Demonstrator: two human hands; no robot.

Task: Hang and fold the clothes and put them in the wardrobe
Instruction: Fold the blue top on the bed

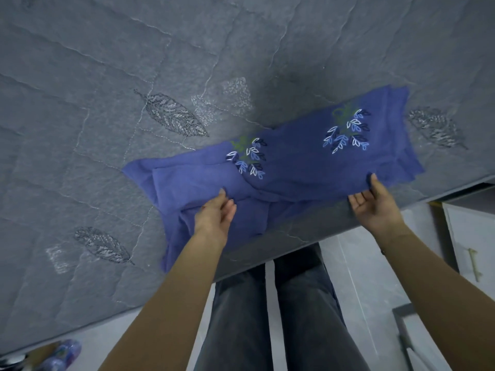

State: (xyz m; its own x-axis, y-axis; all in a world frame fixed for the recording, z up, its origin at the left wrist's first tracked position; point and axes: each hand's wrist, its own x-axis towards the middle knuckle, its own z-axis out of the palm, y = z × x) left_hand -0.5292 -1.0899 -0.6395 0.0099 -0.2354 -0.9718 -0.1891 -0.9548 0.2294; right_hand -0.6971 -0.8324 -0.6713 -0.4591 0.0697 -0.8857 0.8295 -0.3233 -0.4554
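Note:
A blue garment with white and blue embroidered leaf sprigs lies spread lengthwise near the edge of a grey quilted bed. Its left end is partly folded and hangs toward the bed's edge. My left hand is over the garment's left part, thumb and curved fingers pinching a fold of the cloth. My right hand is at the garment's near edge on the right. Its palm is turned inward, its thumb lies on top of the cloth and its fingers sit just below the edge.
The bed cover has stitched leaf patterns. My legs in dark trousers stand on a pale tiled floor against the bed. A white cabinet with a handle is on the right, and a blue patterned item lies on the floor at the lower left.

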